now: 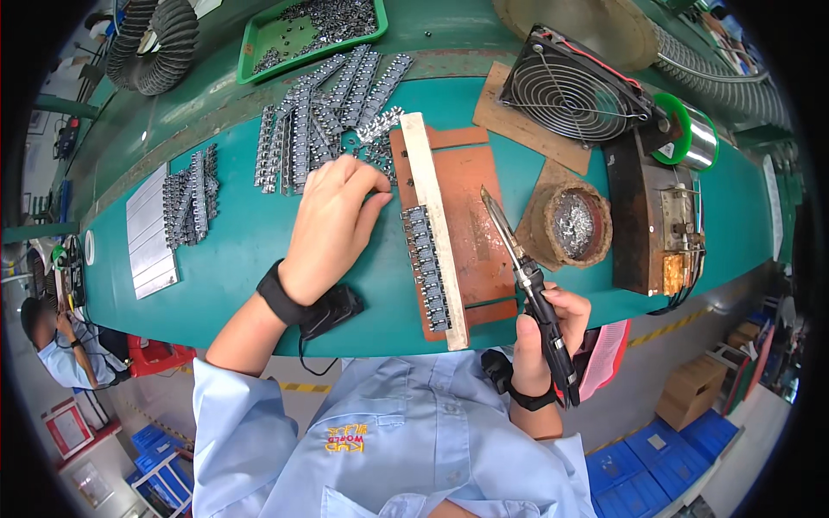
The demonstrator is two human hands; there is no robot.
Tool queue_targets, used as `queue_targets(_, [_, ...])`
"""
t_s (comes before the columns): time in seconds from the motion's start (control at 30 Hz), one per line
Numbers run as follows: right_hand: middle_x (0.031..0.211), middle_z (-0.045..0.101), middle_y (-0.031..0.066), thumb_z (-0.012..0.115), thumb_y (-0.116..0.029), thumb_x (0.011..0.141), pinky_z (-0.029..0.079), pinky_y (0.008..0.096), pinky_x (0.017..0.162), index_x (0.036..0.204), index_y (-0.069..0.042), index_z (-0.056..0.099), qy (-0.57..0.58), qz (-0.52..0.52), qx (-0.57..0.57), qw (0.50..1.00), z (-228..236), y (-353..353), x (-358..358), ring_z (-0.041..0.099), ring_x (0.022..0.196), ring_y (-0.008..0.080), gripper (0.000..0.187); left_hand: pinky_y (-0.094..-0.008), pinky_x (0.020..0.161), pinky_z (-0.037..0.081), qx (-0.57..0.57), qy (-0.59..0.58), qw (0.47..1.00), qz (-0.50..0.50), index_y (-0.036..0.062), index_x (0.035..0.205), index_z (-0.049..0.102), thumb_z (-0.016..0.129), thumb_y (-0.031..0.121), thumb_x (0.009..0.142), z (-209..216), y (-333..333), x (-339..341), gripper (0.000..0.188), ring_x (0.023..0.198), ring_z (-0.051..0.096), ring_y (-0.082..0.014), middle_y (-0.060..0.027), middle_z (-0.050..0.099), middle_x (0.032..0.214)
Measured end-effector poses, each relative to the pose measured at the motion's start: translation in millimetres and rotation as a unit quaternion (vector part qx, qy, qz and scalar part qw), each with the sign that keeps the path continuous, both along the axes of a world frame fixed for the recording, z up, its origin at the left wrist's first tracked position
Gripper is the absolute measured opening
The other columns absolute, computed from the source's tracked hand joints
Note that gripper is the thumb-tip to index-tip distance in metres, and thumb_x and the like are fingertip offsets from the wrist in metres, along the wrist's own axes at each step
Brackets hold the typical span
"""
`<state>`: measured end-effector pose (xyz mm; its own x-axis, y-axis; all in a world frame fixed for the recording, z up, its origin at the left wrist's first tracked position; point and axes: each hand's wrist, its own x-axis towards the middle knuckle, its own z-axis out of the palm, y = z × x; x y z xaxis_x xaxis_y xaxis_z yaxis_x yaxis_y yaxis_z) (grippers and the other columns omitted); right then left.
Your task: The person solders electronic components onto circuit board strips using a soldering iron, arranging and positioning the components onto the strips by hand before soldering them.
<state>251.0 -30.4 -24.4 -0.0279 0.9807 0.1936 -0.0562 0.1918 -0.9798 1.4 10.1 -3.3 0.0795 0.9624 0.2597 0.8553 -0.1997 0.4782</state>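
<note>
My right hand [553, 332] is closed around the black handle of a soldering iron [537, 302], its tip angled up over a brown board [479, 216]. Along the left side of a pale wooden strip [434, 224] on that board sits a row of small grey-black components [425, 268]. My left hand [335, 226] reaches to a loose heap of small metal parts [378, 142], its fingers curled together. Whatever those fingertips pinch, if anything, is too small to make out. Long strips of similar components [302, 129] lie just beyond this hand.
On the right stand a round pot of metal bits [574, 226], a fan [570, 91], a solder wire spool [691, 134] and a metal box [643, 216]. A green tray of parts [311, 34] is at the back. More component strips [190, 198] lie beside silvery bars [151, 233] on the left.
</note>
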Motion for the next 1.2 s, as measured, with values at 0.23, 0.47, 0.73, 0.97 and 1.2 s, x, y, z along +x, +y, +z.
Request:
queue_targets(0.23, [0.084, 0.047, 0.0079, 0.068, -0.005, 0.072, 0.035, 0.0200, 0.059, 0.100, -0.003, 0.042, 0.002, 0.020, 0.032, 0.999, -2, 5, 2, 0.043, 0.064, 0.0088, 0.039, -0.0242, 0.066, 0.043, -0.289, -0.398, 0.871, 0.008, 0.0023, 0.089, 0.054, 0.057, 0.002, 0.079, 22, -41, 9, 0.010, 0.079, 0.054, -0.0105, -0.0036, 0.055, 0.086])
queue_targets(0.47, [0.082, 0.046, 0.0076, 0.068, -0.006, 0.072, 0.035, 0.0207, 0.059, 0.100, -0.003, 0.041, 0.005, 0.023, 0.033, 0.999, -3, 4, 1, 0.043, 0.064, 0.0095, 0.039, -0.0211, 0.067, 0.043, -0.283, -0.600, 0.746, 0.060, -0.0008, 0.092, 0.052, 0.055, 0.003, 0.083, 14, -63, 24, 0.010, 0.076, 0.053, -0.0079, -0.0021, 0.056, 0.085])
queue_targets(0.73, [0.080, 0.047, 0.0086, 0.068, -0.008, 0.071, 0.035, 0.0221, 0.059, 0.100, -0.003, 0.041, 0.007, 0.033, 0.043, 0.998, -8, 4, 4, 0.043, 0.066, 0.0121, 0.040, -0.0221, 0.066, 0.043, -0.301, -0.608, 0.732, 0.062, 0.0007, 0.093, 0.050, 0.055, 0.002, 0.082, 7, -69, 31, 0.013, 0.072, 0.052, -0.0107, -0.0071, 0.056, 0.086])
queue_targets(0.97, [0.085, 0.049, 0.0096, 0.068, -0.019, 0.072, 0.035, 0.0218, 0.061, 0.100, -0.004, 0.040, -0.008, 0.024, 0.011, 1.000, -5, 2, 3, 0.042, 0.066, 0.0103, 0.042, -0.0220, 0.066, 0.044, -0.300, -0.662, 0.680, 0.099, 0.0008, 0.094, 0.049, 0.054, 0.002, 0.083, 2, -68, 40, 0.012, 0.071, 0.052, -0.0092, -0.0044, 0.057, 0.087])
queue_targets(1.2, [0.087, 0.050, 0.0098, 0.068, -0.026, 0.073, 0.034, 0.0215, 0.062, 0.100, -0.004, 0.040, -0.019, 0.014, -0.005, 1.000, -3, 2, 3, 0.042, 0.066, 0.0092, 0.045, -0.0220, 0.067, 0.044, -0.301, -0.671, 0.672, 0.089, 0.0017, 0.095, 0.048, 0.054, 0.002, 0.083, 1, -67, 46, 0.013, 0.073, 0.052, -0.0092, -0.0029, 0.055, 0.086])
